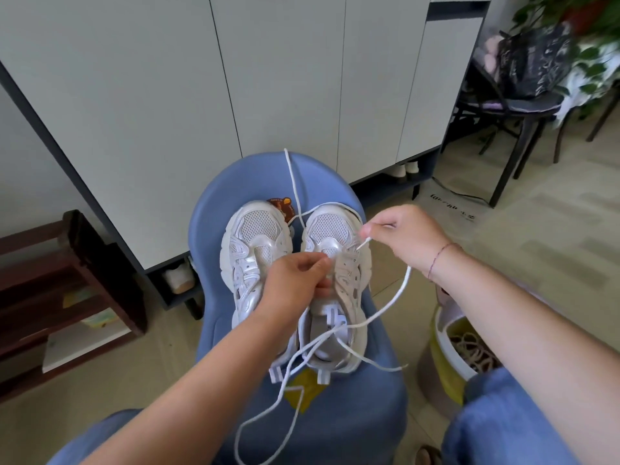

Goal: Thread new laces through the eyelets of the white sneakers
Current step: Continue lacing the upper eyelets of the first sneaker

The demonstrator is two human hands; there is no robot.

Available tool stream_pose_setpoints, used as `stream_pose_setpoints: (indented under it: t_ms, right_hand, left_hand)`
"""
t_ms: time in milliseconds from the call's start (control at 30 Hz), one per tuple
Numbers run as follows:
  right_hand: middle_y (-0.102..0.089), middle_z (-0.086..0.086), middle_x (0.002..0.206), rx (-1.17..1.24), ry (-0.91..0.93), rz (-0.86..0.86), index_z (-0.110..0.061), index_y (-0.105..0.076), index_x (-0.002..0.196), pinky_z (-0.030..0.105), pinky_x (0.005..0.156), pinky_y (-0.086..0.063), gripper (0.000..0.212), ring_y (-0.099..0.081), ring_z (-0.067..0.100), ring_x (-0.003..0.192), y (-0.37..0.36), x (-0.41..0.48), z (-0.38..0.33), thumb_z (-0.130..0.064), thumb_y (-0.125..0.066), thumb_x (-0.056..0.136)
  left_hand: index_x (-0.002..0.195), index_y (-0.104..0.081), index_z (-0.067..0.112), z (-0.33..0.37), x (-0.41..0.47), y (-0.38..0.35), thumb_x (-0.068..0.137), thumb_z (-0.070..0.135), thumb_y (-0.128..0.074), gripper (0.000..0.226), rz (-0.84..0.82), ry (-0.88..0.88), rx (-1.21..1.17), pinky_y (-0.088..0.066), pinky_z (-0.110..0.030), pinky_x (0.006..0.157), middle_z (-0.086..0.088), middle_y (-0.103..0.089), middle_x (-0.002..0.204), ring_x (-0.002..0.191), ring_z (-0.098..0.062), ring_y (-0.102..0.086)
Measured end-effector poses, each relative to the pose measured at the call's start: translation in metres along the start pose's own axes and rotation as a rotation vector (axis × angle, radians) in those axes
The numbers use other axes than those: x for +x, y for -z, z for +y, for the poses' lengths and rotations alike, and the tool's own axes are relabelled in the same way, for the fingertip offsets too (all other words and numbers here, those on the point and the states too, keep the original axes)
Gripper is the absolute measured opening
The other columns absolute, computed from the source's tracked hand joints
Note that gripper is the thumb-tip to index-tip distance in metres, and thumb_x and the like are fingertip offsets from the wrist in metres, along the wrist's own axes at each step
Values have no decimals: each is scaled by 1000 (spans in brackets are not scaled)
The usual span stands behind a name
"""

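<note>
Two white sneakers sit side by side on a blue chair (208, 209), toes pointing to 12 o'clock. The left hand (295, 276) pinches the 3 o'clock sneaker (330, 226) at its low eyelets, fingers curled in. The right hand (406, 236), at 2 o'clock from it, pinches the white lace (399, 290) near its tip. The lace loops down to 5 o'clock and lies loose by the heels. I think the job has only just begun, with just the holes near the toe being done. The 9 o'clock sneaker (258, 226) shows no lace in its holes that I can see, so most is left to do
</note>
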State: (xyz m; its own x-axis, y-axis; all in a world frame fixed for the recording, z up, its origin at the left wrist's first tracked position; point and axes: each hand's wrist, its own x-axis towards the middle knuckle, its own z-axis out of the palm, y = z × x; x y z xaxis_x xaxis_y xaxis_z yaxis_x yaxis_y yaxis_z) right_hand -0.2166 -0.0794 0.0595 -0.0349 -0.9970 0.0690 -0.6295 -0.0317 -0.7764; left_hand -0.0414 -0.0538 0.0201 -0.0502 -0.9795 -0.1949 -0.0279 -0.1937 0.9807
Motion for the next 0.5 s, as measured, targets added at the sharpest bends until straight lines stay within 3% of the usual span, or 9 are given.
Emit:
stream_pose_setpoints:
  t_ms: [133, 200, 300, 433, 500]
  right_hand:
    - [-72, -5, 79, 105, -33, -29, -11, -71, 69, 13, 64, -42, 16, -59, -8, 63, -12, 5, 15, -14, -67, 84]
    - [-73, 0, 80, 170, -36, -57, -8, -72, 75, 10, 59, -43, 9, -58, -8, 57, -17, 6, 17, -7, -67, 82]
    - [-71, 2, 74, 185, -15, -56, -10, -73, 84, 7, 52, -43, 8, -56, -4, 53, -21, 8, 15, -6, -67, 82]
    - [-68, -7, 71, 141, 57, -57, -18, -72, 81, 5, 53, -42, 10, -58, -7, 56, -24, 9, 9, -8, -69, 82]
    - [-67, -13, 72, 96, 103, -50, -22, -72, 79, 6, 58, -44, 12, -60, -7, 63, -26, 9, 6, -11, -69, 82]
  left_hand:
    - [92, -70, 10, 4, 11, -3, 95, 13, -57, 14, -47, 1, 94, -49, -17, 47, -9, -66, 67, 46, -8, -59]
    - [88, -71, 15, 3, 15, -4, 95, 16, -58, 15, -45, 5, 115, -49, -18, 45, -10, -66, 68, 44, -9, -57]
    - [97, -70, 13, 0, 16, -4, 94, 15, -59, 11, -38, -6, 136, -48, -19, 45, -6, -65, 61, 43, -10, -56]
    - [110, -63, 17, -3, 19, -2, 89, 16, -66, 21, 38, -159, 268, -49, -23, 46, 2, -68, 83, 45, -9, -57]
    - [108, -63, 21, 0, 22, 1, 86, 20, -70, 23, 79, -262, 381, -51, -25, 50, 8, -67, 81, 46, -8, -58]
